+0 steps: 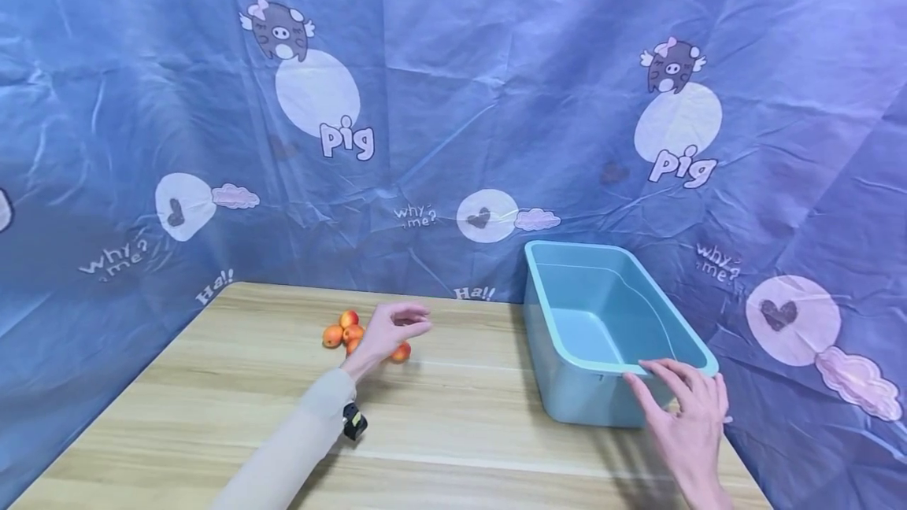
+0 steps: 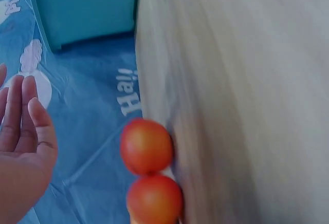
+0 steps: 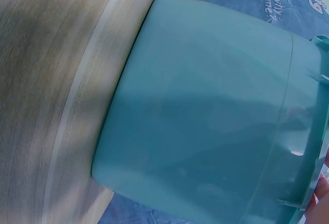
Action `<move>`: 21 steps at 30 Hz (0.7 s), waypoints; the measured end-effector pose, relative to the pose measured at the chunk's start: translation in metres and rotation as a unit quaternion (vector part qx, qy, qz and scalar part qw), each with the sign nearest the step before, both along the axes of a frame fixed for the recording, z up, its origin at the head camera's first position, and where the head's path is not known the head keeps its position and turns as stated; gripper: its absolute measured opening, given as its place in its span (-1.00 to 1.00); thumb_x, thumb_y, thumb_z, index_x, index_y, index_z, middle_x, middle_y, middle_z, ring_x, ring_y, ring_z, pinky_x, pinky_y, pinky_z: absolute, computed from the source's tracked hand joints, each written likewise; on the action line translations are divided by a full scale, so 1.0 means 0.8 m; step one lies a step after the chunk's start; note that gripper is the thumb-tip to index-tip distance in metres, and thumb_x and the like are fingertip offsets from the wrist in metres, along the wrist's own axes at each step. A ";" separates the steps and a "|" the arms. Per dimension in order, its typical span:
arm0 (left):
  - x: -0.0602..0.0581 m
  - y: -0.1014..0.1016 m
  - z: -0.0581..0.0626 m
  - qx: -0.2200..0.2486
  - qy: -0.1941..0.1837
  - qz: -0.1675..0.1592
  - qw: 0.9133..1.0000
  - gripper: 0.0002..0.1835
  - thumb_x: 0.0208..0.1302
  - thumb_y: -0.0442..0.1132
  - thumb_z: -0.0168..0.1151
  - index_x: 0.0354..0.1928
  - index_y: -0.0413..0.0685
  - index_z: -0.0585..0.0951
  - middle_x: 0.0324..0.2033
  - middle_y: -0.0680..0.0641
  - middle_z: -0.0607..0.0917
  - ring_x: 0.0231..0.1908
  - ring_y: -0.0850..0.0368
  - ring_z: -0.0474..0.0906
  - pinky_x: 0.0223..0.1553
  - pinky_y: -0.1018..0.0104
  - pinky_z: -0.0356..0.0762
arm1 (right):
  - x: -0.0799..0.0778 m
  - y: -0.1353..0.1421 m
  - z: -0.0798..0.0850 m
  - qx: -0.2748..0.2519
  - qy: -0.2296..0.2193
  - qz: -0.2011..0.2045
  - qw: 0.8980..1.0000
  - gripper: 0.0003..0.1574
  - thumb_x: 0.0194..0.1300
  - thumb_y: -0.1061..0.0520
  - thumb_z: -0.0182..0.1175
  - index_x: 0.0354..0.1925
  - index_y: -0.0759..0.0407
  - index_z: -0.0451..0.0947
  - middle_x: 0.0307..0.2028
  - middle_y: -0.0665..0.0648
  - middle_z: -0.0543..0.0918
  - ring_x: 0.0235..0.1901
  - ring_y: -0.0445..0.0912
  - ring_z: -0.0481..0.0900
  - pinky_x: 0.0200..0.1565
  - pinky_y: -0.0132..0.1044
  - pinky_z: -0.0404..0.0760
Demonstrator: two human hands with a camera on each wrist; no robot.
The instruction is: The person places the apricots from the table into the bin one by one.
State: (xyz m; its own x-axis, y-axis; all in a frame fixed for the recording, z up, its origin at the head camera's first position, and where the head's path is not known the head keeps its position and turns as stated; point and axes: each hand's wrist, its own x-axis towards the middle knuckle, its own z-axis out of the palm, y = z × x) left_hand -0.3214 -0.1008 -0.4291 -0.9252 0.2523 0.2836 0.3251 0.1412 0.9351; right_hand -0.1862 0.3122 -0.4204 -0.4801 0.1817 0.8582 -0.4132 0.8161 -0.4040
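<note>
My left hand (image 1: 383, 334) hovers over the table beside several small, round orange-red fruits (image 1: 332, 336), its fingers gently bent with nothing between them. The hand partly hides the cluster in the head view. In the left wrist view, its fingers look fairly straight, and two fruits (image 2: 146, 146) lie close by. On the right stands a teal plastic tub (image 1: 583, 396), upright, with no contents visible inside. My right hand (image 1: 686, 423) holds the tub's near rim close to its right corner, fingertips over the edge. Only part of those fingers (image 3: 321, 185) shows in the right wrist view.
The wooden table (image 1: 453, 435) carries the fruits at left centre and the tub at right. A blue cloth (image 1: 439, 101) printed with pigs and words hangs behind the table and along its sides. A dark device (image 1: 353, 421) sits on my left wrist.
</note>
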 end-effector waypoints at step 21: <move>-0.002 -0.097 -0.031 -0.032 -0.052 0.047 0.997 -0.59 0.16 -0.24 0.43 0.06 -0.19 0.64 -0.01 -0.24 0.71 -0.10 0.19 0.65 -0.04 0.46 0.55 | 0.001 0.002 0.005 0.001 0.007 -0.006 1.000 -0.58 -0.25 0.26 0.54 -0.27 0.20 0.73 -0.27 0.24 0.64 0.03 -0.53 0.28 0.40 0.24 -0.11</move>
